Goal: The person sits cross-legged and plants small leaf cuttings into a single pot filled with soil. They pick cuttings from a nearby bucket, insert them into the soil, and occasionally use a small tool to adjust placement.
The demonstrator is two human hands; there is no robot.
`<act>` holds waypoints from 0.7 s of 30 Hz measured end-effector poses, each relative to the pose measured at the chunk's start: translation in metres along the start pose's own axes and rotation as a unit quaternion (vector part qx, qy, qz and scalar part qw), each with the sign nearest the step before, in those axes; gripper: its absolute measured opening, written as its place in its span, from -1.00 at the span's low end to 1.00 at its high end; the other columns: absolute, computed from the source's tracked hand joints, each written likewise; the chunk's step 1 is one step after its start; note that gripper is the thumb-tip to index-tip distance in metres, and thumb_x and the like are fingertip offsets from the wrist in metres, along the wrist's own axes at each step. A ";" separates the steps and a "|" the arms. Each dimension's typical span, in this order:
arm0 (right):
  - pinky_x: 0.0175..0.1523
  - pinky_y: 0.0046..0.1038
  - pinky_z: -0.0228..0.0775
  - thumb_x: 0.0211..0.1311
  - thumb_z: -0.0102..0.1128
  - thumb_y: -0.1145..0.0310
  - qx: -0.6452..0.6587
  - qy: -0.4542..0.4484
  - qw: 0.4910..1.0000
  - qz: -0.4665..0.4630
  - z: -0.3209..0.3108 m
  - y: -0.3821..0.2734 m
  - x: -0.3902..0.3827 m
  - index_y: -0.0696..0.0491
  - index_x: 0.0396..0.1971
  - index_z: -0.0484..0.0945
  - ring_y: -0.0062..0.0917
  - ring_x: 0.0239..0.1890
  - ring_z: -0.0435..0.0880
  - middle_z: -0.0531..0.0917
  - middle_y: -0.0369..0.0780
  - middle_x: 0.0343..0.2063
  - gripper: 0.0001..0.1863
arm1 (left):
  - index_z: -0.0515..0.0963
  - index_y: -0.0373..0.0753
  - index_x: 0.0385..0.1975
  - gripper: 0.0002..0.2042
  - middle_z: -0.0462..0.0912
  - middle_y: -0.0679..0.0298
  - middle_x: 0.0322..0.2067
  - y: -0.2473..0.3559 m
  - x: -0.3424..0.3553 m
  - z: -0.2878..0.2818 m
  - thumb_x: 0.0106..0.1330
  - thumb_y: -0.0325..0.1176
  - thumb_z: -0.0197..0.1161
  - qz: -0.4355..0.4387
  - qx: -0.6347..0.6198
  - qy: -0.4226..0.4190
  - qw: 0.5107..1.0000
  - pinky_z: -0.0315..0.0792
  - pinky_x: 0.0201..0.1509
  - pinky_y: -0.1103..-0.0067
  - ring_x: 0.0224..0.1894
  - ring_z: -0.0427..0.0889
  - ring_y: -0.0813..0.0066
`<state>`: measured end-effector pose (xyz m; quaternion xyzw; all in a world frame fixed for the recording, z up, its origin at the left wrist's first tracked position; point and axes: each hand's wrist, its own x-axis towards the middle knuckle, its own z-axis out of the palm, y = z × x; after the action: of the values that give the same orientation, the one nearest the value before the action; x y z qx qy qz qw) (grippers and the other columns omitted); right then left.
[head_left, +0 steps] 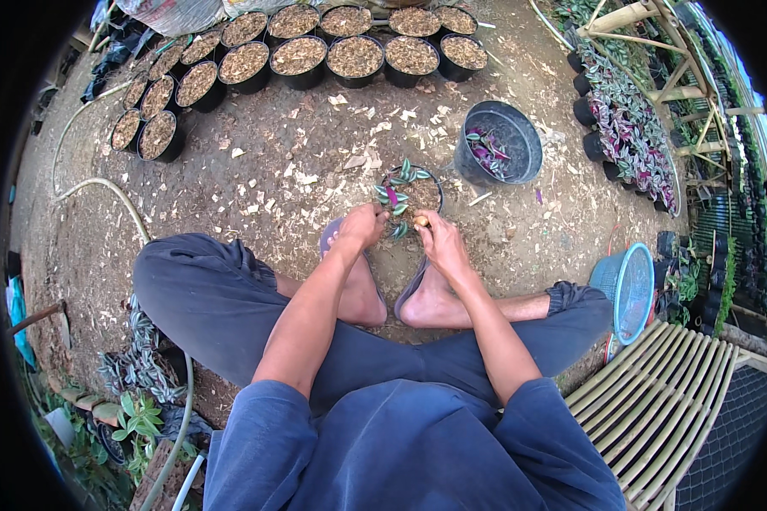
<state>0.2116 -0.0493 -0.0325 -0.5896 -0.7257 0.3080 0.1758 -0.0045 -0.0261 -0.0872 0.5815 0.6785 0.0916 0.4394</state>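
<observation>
A small black pot point(441, 201) filled with brown soil stands on the ground between my feet. Striped green and silver plant cuttings point(408, 174), with one purple leaf point(392, 196) among them, cover its left side and near edge. My left hand point(365, 226) is closed at the pot's near left, its fingertips against the leaves; whatever they pinch is hidden. At the near right of the rim, my right hand point(441, 240) grips a short tan stick with a rounded end point(421, 221). The stick's lower part is out of sight.
Right of the pot, a larger black bucket point(520, 140) holds purple cuttings point(487, 152). Several filled pots point(355, 58) line the far side. A blue basket point(635, 294) and a bamboo bench point(665, 400) stand at right. A hose point(115, 187) runs along the left.
</observation>
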 end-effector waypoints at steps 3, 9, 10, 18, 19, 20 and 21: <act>0.03 -0.03 0.59 0.45 0.25 0.41 0.011 0.002 1.000 0.004 -0.001 0.000 0.000 0.01 0.15 0.56 0.08 -0.05 0.75 0.76 0.07 -0.12 -0.68 | 0.73 -0.28 -0.17 -0.66 0.77 -0.14 -0.21 0.001 0.000 -0.001 0.53 -0.10 0.24 0.000 -0.003 -0.006 1.000 0.55 0.10 0.11 -0.06 0.75 -0.16; 0.06 -0.16 0.61 0.44 0.29 0.42 0.043 0.029 0.999 0.012 -0.008 -0.004 0.000 0.07 0.15 0.59 -0.03 -0.03 0.79 0.77 0.03 -0.10 -0.67 | 0.73 -0.28 -0.19 -0.66 0.77 -0.13 -0.22 0.000 0.000 0.000 0.53 -0.09 0.24 0.000 -0.015 -0.007 1.000 0.55 0.09 0.11 -0.08 0.75 -0.15; 0.06 -0.17 0.61 0.45 0.29 0.41 0.047 0.040 0.998 0.004 -0.010 -0.006 -0.001 0.07 0.15 0.60 -0.05 -0.04 0.79 0.78 0.02 -0.10 -0.67 | 0.73 -0.28 -0.19 -0.66 0.78 -0.12 -0.22 0.000 0.000 0.001 0.54 -0.09 0.24 0.006 -0.016 -0.004 1.000 0.55 0.09 0.11 -0.08 0.75 -0.14; 0.10 -0.21 0.61 0.53 0.24 0.31 0.078 0.078 0.994 0.002 -0.044 -0.025 -0.014 0.09 0.21 0.59 -0.12 -0.01 0.81 0.79 -0.01 -0.05 -0.65 | 0.74 -0.25 -0.10 -0.65 0.78 -0.12 -0.18 0.000 -0.003 -0.003 0.54 -0.06 0.22 0.003 0.000 -0.007 1.000 0.54 0.12 0.10 -0.04 0.74 -0.16; 0.11 -0.21 0.60 0.54 0.23 0.32 0.070 0.092 0.993 -0.008 -0.051 -0.025 -0.017 0.10 0.24 0.56 -0.12 -0.02 0.80 0.79 0.01 -0.08 -0.63 | 0.73 -0.25 -0.08 -0.65 0.78 -0.12 -0.18 0.001 -0.003 -0.003 0.54 -0.06 0.22 0.007 -0.003 -0.007 1.000 0.54 0.12 0.10 -0.03 0.74 -0.17; 0.12 -0.17 0.60 0.56 0.20 0.31 0.070 0.095 0.993 0.006 -0.059 -0.021 -0.019 0.10 0.24 0.54 -0.09 0.00 0.79 0.77 0.03 -0.06 -0.63 | 0.73 -0.25 -0.07 -0.65 0.78 -0.13 -0.17 0.001 -0.003 -0.003 0.54 -0.06 0.22 0.011 -0.007 -0.006 1.000 0.54 0.13 0.10 -0.03 0.74 -0.17; 0.12 -0.14 0.59 0.57 0.17 0.31 0.064 0.102 0.993 0.020 -0.068 -0.015 -0.021 0.10 0.25 0.52 -0.06 0.01 0.78 0.76 0.04 -0.04 -0.63 | 0.73 -0.25 -0.06 -0.64 0.78 -0.13 -0.17 0.000 -0.003 -0.004 0.54 -0.06 0.22 0.005 -0.010 -0.007 1.000 0.54 0.13 0.10 -0.02 0.74 -0.17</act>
<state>0.2473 -0.0552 0.0309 -0.6198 -0.6709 0.2958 0.2797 -0.0075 -0.0273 -0.0831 0.5809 0.6715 0.0965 0.4498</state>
